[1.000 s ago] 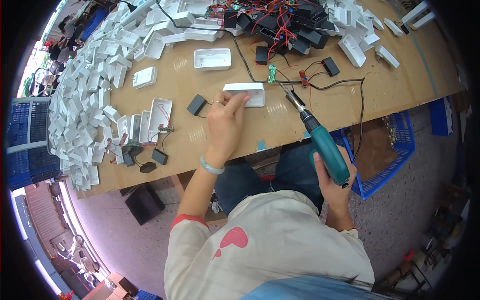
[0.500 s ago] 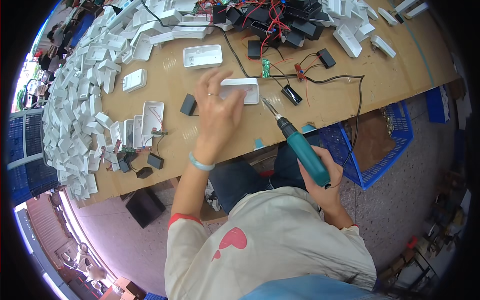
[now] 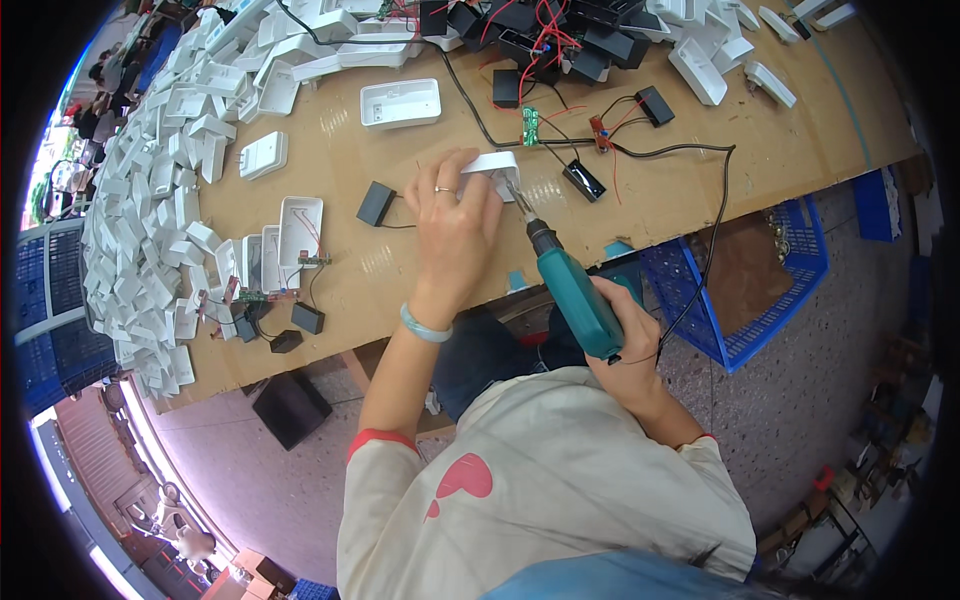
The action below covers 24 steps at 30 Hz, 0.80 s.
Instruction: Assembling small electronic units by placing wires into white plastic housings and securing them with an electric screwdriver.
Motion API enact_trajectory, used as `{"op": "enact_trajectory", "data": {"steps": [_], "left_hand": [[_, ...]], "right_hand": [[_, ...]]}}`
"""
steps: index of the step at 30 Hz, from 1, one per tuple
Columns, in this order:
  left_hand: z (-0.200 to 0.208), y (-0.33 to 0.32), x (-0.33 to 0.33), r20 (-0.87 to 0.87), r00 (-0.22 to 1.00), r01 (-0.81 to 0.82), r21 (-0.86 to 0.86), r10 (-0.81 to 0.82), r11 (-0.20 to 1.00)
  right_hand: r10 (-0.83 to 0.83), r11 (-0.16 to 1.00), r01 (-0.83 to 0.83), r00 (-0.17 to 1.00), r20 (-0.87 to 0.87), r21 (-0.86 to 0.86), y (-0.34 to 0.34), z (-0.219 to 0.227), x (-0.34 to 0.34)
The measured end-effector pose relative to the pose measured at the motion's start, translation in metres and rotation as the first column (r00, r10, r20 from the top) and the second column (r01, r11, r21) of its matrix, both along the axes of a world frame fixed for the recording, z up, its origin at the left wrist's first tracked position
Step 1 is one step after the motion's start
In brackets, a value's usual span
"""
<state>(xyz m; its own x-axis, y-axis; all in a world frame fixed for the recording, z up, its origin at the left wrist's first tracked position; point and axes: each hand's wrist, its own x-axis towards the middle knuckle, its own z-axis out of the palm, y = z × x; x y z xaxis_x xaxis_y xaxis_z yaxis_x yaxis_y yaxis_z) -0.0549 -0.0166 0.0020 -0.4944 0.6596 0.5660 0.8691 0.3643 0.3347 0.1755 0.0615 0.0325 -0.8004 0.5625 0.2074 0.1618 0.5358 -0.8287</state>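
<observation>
My left hand [image 3: 452, 225] grips a small white plastic case [image 3: 497, 162] above the cardboard-covered table, its open side tipped toward me. My fingers hide much of the inside. In my right hand [image 3: 630, 340] is a teal soldering gun [image 3: 578, 300] with a black cord. Its thin metal tip points up and left, reaching the right end of the case; whether it touches anything inside cannot be made out. Left of my left hand lies a black box-shaped part [image 3: 376, 204] with a wire. A glossy black part [image 3: 583, 181] and a green circuit board [image 3: 530, 126] lie to the right.
White cases [image 3: 150, 230] are heaped along the left side, and black parts with red wires [image 3: 560, 40] pile up at the back. One open case [image 3: 400, 104] sits beyond my left hand. The black cord [image 3: 690, 150] crosses the table. A blue crate [image 3: 740, 345] stands below the right edge.
My left hand has taken hold of the white case and tilted it up. The soldering gun has moved left, bringing its tip to the case.
</observation>
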Motion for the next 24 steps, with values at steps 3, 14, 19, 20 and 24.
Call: {"op": "enact_trajectory", "data": {"steps": [3,14,19,20,24], "left_hand": [[-0.0012,-0.0010,-0.0003,0.042,0.999,0.020,0.002,-0.020,1.000],[-0.0025,0.0014,-0.0007,-0.004,1.000,0.029,-0.010,-0.029,1.000],[-0.0016,0.0046,0.0012,0.002,1.000,0.011,-0.034,-0.011,0.999],[-0.0013,0.0046,0.0016,-0.003,1.000,0.002,-0.035,-0.002,0.999],[-0.0024,0.0046,0.0010,-0.007,1.000,0.004,-0.027,-0.004,1.000]], "right_hand": [[-0.002,1.000,0.002,1.000,-0.005,0.017,-0.0002,0.0008,-0.0023],[-0.040,0.999,0.040,0.999,0.031,0.022,-0.0016,-0.0031,-0.0061],[-0.047,0.998,0.046,0.998,0.032,0.032,-0.0003,-0.0012,-0.0077],[-0.045,0.999,0.044,0.999,0.032,0.030,-0.0004,-0.0015,-0.0081],[-0.049,0.998,0.048,0.998,0.033,0.043,-0.0019,-0.0026,-0.0102]]}}
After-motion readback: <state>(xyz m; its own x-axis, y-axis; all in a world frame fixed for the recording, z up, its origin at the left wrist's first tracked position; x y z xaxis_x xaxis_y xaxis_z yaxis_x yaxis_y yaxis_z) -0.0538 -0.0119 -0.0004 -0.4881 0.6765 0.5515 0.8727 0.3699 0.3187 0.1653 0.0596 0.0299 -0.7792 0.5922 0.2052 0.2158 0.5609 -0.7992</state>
